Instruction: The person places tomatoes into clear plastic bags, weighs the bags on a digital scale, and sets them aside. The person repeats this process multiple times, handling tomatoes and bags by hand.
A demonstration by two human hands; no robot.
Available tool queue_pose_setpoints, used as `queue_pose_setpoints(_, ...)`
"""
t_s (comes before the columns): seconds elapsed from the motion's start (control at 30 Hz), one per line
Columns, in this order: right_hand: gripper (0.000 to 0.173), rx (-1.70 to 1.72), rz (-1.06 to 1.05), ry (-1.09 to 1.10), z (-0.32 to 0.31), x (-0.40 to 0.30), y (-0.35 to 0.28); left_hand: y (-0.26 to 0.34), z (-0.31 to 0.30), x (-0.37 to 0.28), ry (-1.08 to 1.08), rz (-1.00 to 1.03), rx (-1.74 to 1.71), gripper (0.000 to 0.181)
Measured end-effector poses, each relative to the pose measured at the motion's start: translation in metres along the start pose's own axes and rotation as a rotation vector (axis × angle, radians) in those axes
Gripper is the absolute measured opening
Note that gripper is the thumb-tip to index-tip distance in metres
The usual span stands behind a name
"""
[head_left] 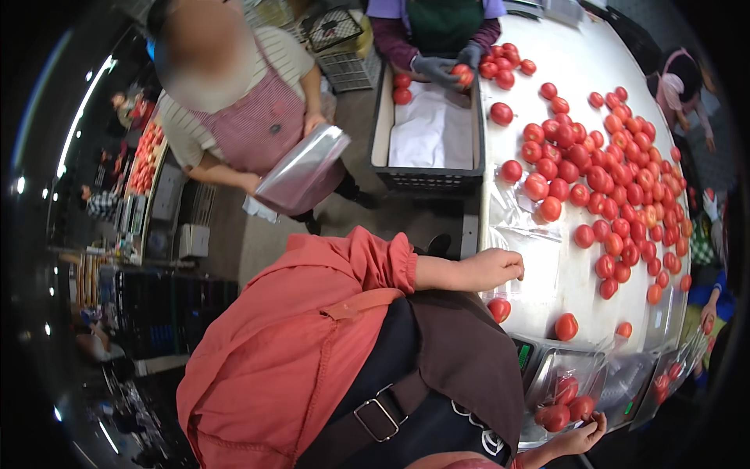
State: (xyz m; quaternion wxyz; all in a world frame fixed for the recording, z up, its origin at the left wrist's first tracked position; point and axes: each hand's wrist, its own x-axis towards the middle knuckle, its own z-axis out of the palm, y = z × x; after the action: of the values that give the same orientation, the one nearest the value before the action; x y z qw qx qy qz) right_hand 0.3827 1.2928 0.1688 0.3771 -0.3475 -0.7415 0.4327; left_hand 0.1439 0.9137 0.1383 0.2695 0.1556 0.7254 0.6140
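Observation:
My left hand is over the near edge of the white table, fingers curled together, with nothing visible in them. Thin clear plastic bags lie flat beside it. A single tomato sits below this hand. My right hand is at the edge of a clear bag of tomatoes, its fingertips against or close to the bag; whether they grip the film cannot be told. That bag rests on a metal scale with a green display. Two loose tomatoes lie above the scale.
Many loose tomatoes cover the table. A person in grey gloves holds a tomato over a lined black crate. Another person holds a stack of clear plastic film. A second scale stands beside the first; other people are beyond.

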Motion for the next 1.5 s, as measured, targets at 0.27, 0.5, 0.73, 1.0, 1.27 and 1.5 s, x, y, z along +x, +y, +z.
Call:
queue_pose_setpoints(0.27, 0.02, -0.03, -0.023, -0.14, 0.05, -0.001, -0.027, -0.024, -0.044, -0.04, 0.197, -0.052, 0.009, 0.023)
queue_pose_setpoints(0.5, 0.02, -0.08, -0.044, -0.101, 0.04, -0.012, -0.026, -0.035, -0.061, -0.049, 0.157, -0.025, 0.013, 0.024)
queue_pose_setpoints(0.73, 0.019, -0.173, -0.092, -0.086, 0.032, -0.031, -0.035, -0.052, -0.096, -0.08, 0.145, -0.061, -0.047, 0.023)
queue_pose_setpoints(1.0, 0.019, -0.2, 0.014, -0.14, 0.043, -0.076, -0.047, -0.066, -0.132, -0.126, 0.143, -0.113, -0.109, 0.024)
queue_pose_setpoints(1.27, 0.019, -0.139, 0.038, -0.141, 0.023, -0.101, -0.057, -0.1, -0.144, -0.157, 0.195, -0.085, -0.158, 0.023)
queue_pose_setpoints(1.5, 0.019, 0.016, 0.162, -0.055, 0.008, -0.099, -0.05, -0.065, -0.153, -0.161, 0.135, -0.277, -0.368, 0.02)
